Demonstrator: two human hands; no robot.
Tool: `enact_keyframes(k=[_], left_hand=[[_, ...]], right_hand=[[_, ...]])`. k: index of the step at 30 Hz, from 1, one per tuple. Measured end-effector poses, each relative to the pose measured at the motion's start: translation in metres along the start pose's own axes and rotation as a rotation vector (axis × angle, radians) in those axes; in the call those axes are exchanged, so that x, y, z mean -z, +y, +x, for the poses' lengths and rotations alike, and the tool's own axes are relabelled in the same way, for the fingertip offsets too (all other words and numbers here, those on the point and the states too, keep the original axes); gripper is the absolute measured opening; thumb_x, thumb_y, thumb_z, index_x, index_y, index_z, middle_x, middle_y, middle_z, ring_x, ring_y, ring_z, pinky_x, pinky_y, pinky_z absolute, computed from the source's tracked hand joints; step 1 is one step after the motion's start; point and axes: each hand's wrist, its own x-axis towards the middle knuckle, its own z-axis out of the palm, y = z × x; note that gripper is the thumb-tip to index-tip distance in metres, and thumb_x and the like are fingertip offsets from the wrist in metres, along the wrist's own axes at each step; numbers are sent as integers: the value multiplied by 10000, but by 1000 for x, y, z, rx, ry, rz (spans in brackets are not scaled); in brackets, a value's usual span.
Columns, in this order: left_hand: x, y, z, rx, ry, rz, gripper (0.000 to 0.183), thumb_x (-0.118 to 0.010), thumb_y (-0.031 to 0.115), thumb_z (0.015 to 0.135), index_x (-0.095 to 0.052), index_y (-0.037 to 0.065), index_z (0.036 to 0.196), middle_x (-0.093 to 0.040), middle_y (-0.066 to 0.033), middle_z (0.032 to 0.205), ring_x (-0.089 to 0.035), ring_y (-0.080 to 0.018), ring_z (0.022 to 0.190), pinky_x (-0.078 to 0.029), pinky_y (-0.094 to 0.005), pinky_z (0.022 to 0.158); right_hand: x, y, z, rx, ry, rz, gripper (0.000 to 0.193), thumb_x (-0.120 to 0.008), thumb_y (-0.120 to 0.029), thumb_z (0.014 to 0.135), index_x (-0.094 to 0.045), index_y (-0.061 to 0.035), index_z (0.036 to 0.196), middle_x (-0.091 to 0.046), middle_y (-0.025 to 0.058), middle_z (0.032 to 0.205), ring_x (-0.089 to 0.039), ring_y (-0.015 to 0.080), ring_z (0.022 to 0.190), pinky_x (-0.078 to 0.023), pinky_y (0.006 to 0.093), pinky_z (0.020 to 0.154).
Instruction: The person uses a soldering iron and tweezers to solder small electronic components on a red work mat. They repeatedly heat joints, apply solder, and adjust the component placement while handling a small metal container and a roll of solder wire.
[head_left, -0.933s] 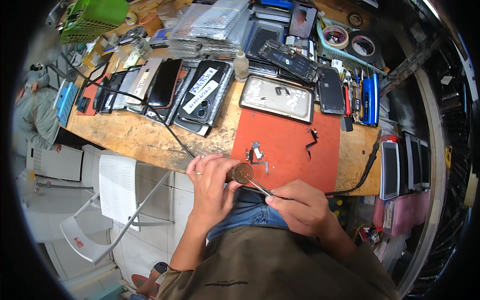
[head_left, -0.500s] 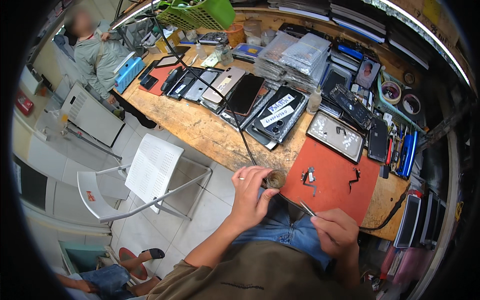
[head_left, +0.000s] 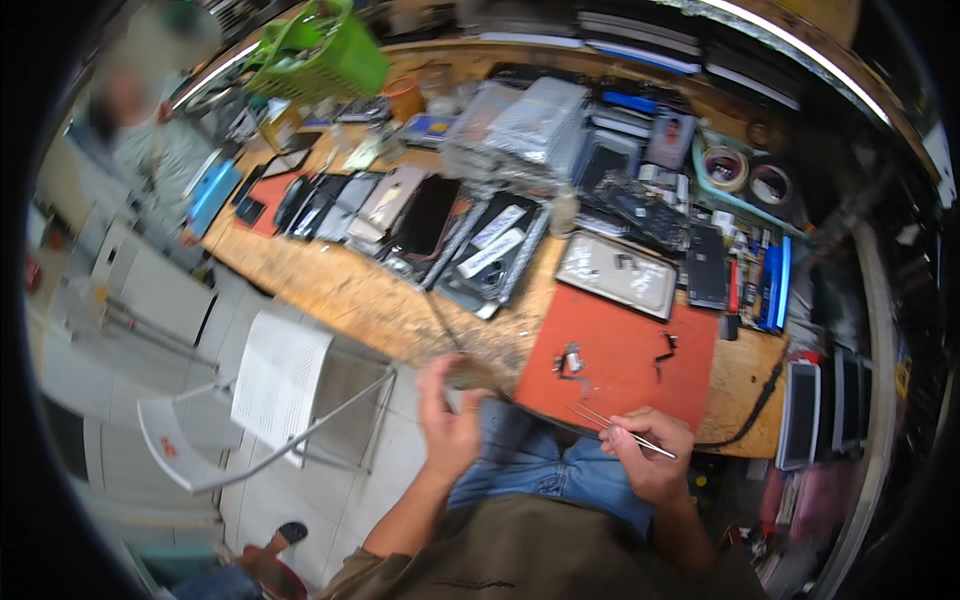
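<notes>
My left hand (head_left: 447, 425), blurred by motion, is at the table's front edge, its fingers curled round a small round jar (head_left: 472, 372) with something brownish in it. In my right hand (head_left: 652, 450) is a pair of tweezers (head_left: 653, 446), pinched, with the slim tips pointing up and left over the near edge of a red mat (head_left: 620, 325). Nothing shows between the tips. On that mat lie a small cluster of dark and silver phone parts (head_left: 571, 360) and a thin black flex cable (head_left: 664, 352).
A shallow tray-like phone housing (head_left: 616, 275) lies at the mat's far edge. Phones (head_left: 490, 250), bagged stacks (head_left: 535, 120) and a green basket (head_left: 325, 55) line the bench. A white folding chair (head_left: 280, 375) stands at left; a blurred person (head_left: 160, 160) is beyond.
The whole view has shifted, sliding the bench leftward in the picture. My left hand with the jar is smeared by motion. The tweezers now lie flatter, with both prongs showing.
</notes>
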Motion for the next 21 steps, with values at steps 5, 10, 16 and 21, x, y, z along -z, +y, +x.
enact_keyframes(k=[5,10,16,21], left_hand=[[11,6,53,-8,-47,11,431,-835,114,966,-676,-13,1346,-699,-141,1276,-657,-260,1217,-504,-394,1089],[-10,9,176,-282,-120,180,369,-856,132,960,-727,4,1281,-693,-60,1099,-642,-167,990,-512,-317,925],[-72,2,378,-73,2,-16,357,-844,296,1015,-732,-39,1068,-704,-30,974,-628,-121,894,-497,-297,798],[-99,-33,494,-20,194,255,424,-862,333,975,-792,-25,1192,-817,-138,1059,-745,-217,919,-574,-377,865]], right_hand=[[30,19,0,-34,331,-25,185,-660,8,1083,-675,73,1256,-726,115,1008,-699,123,824,-594,274,750],[57,30,-7,189,453,-464,185,-681,37,1044,-684,63,1228,-717,145,981,-695,190,825,-567,314,741],[83,41,-26,433,488,-869,229,-731,41,959,-687,55,1183,-709,207,946,-699,355,774,-569,434,702],[91,57,-35,449,600,-757,230,-679,-18,976,-647,45,1195,-687,213,937,-661,368,747,-557,480,697]])
